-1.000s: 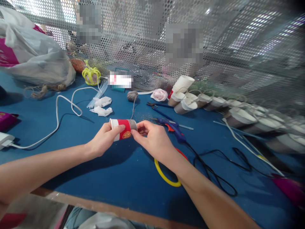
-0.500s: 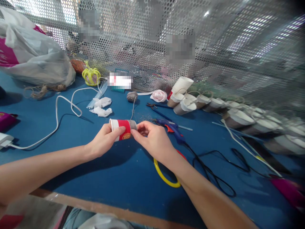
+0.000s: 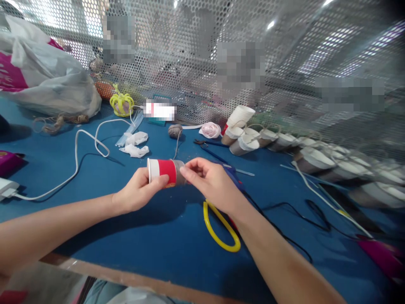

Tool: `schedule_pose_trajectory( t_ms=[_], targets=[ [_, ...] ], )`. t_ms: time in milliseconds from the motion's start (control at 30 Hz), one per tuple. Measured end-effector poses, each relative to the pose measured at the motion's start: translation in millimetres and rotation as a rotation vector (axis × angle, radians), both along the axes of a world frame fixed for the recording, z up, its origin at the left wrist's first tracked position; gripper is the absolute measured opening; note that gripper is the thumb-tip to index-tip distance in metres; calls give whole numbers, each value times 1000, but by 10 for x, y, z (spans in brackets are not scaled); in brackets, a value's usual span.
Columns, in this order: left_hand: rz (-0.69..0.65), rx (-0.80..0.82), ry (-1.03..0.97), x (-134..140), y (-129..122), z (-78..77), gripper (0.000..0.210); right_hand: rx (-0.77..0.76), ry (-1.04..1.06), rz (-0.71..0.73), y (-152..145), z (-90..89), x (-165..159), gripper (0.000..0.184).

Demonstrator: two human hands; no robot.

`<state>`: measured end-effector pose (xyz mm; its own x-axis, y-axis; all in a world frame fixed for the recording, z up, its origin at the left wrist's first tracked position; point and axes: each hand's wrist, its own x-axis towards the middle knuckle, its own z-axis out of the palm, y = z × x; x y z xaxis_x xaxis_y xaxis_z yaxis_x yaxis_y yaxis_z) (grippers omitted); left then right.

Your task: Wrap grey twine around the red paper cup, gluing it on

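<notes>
Left hand (image 3: 139, 190) is holding the cup (image 3: 166, 171) back from the table's front edge (image 3: 126, 279); its logo (image 3: 171, 184) is now facing lower; right hand (image 3: 211, 181) is pinching the grey end (image 3: 179, 174).

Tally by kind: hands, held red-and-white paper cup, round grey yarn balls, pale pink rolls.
Bare hands (left hand, right hand): 2
Red-and-white paper cup: 1
Round grey yarn ball: 1
Pale pink roll: 1
Total: 5

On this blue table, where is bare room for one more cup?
Nearer than the held cup, the table is bare between the left forearm, yellow handle and front edge, also between purple object and white cable. Cups crowd the right back.
</notes>
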<state>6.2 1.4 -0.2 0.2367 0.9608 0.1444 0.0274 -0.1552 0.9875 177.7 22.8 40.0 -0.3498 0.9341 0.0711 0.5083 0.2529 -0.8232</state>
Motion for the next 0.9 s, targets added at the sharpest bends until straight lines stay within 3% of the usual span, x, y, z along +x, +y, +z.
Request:
schedule_pose_trajectory(
  t_ms=[100,167,233,333,433,567,667,900],
  targets=[
    [-123,137,99,-44,-20,13,22,-125,77,30,8,31,80,19],
    [-177,99,84,-47,-21,29,18,-140,71,35,-33,30,134,19],
    [-193,-86,-24,-24,-8,46,19,-101,36,26,-115,14,176,17],
    [-182,-448,-278,33,28,62,26,92,-64,49,-267,-45,199,13],
    [-160,-593,-394,67,55,59,28,271,-140,131,-363,-122,193,13],
    [-151,-524,-344,62,36,32,25,274,-116,83,-332,-119,223,9],
    [-206,-423,-217,45,-6,17,24,229,-65,3,-246,-58,251,19],
    [-297,-277,27,26,-60,36,23,-84,115,201,-68,-63,109,44]
  ],
)
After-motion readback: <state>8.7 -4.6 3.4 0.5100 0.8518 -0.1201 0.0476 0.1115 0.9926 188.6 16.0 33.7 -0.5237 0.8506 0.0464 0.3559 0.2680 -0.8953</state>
